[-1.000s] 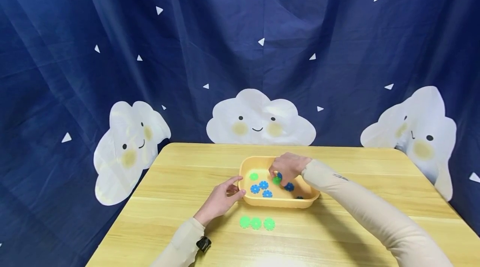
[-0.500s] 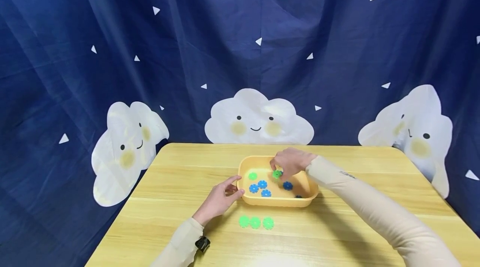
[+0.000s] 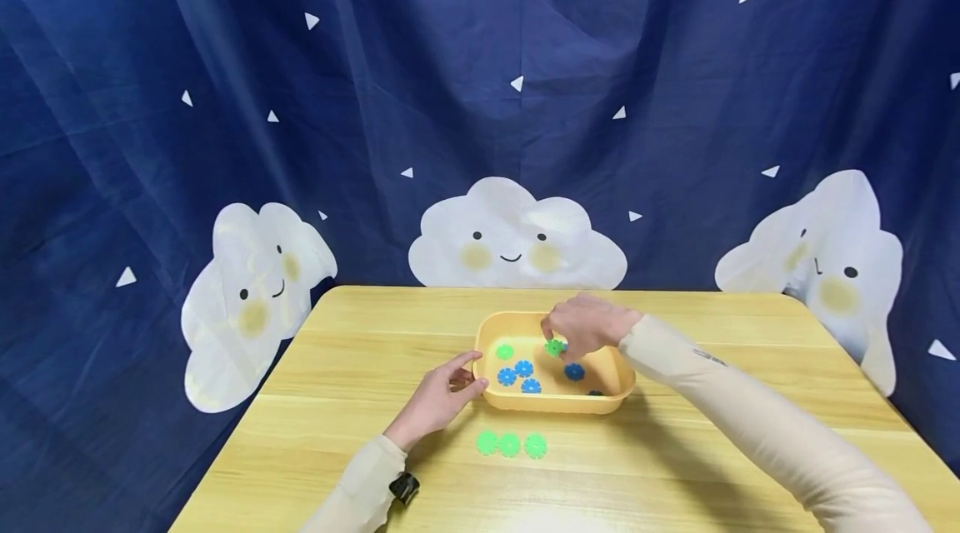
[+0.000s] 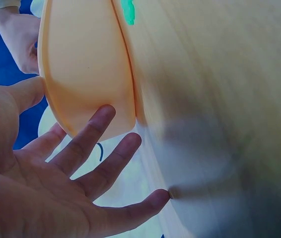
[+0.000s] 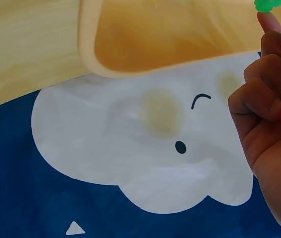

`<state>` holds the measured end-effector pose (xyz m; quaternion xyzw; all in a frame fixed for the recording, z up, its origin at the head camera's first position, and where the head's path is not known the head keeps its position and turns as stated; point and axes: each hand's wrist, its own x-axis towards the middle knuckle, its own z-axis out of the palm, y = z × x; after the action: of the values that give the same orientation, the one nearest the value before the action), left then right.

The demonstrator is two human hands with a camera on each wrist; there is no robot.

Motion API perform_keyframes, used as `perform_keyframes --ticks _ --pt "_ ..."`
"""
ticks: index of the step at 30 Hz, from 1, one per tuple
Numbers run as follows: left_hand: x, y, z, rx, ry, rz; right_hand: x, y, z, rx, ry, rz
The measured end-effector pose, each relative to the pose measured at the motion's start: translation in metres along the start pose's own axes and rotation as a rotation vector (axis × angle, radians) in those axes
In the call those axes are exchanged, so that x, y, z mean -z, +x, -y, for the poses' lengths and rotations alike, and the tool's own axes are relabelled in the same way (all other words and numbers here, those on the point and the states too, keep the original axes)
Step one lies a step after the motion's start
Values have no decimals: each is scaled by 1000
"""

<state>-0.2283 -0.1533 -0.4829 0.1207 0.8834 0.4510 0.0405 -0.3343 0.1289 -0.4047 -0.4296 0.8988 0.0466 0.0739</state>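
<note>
A yellow plastic basin (image 3: 555,404) stands on the table. My left hand (image 3: 435,402) touches its left end with fingers spread; the left wrist view shows the thumb on the rim (image 4: 41,49) and the other fingers extended by the outer wall. Over the basin, my right hand (image 3: 591,323) pinches a green notched disc (image 3: 554,347). A bit of blue shows beside that disc, partly hidden by the fingers. Inside the basin lie another green disc (image 3: 505,352) and several blue discs (image 3: 523,368). The right wrist view catches only the edge of the held green disc (image 5: 268,5).
Three green discs (image 3: 509,445) lie in a row on the wooden table (image 3: 360,350), in front of the basin. A dark blue curtain (image 3: 450,100) with white clouds hangs behind the table. A black band (image 3: 405,487) is around the left wrist.
My right hand has risen slightly within the basin, bringing the green disc up and a little back. The left hand keeps its place at the basin's end.
</note>
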Motion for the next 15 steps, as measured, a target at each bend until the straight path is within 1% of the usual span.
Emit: perform_keyframes --ticks 4,6,8,15 --pt "0 0 1 -1 -1 2 1 -4 4 -8 23 5" --pt "0 0 1 -3 -3 3 2 -6 4 -10 32 -6" --pt "0 0 0 -4 -3 3 3 -9 5 -2 50 -30" --pt "0 0 0 -3 -7 3 8 -21 2 25 57 -134"
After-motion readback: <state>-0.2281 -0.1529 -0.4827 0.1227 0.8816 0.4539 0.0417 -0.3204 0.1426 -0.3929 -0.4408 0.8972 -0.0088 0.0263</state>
